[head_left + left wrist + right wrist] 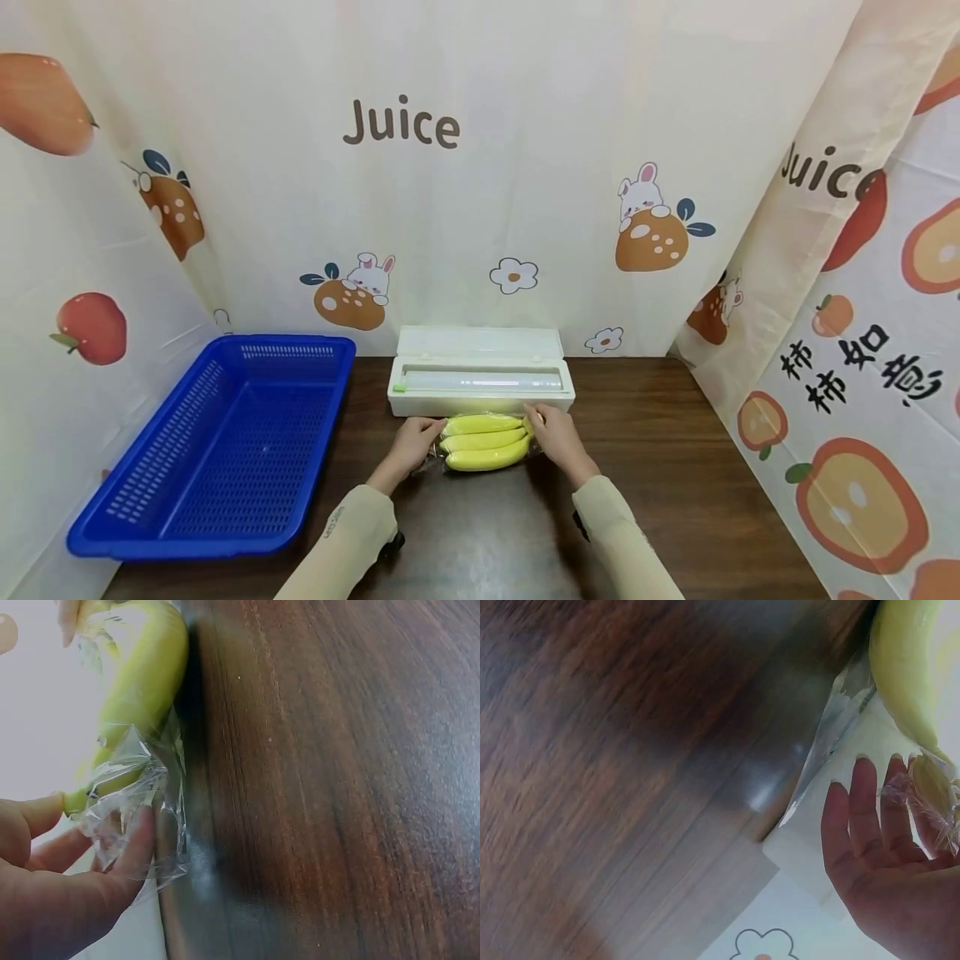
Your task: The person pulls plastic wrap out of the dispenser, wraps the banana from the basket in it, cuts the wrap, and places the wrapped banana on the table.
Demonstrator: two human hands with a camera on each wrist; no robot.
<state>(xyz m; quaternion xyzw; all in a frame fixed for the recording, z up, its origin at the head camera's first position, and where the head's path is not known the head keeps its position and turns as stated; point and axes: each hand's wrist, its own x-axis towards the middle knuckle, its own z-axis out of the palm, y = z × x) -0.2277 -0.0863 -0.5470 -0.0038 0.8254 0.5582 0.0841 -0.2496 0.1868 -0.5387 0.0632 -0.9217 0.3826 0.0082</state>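
A bunch of yellow bananas [483, 443] lies crosswise before me, covered in clear cling film [142, 795] that hangs loose past the tips. At the left end my left hand [411, 442] pinches a banana tip and the crumpled film about it. My right hand [557, 437] holds the stem end, thumb and forefinger at the wrapped stem [934, 784], its other fingers fairly straight. Just behind the bananas stands a white cling film box [480, 405], lid raised, with a roll of film [483, 381] inside.
A blue plastic basket [236, 467] with perforated sides stands on the left of the brown wooden table [675, 500]. Printed curtains [480, 167] hang behind the table and at both sides.
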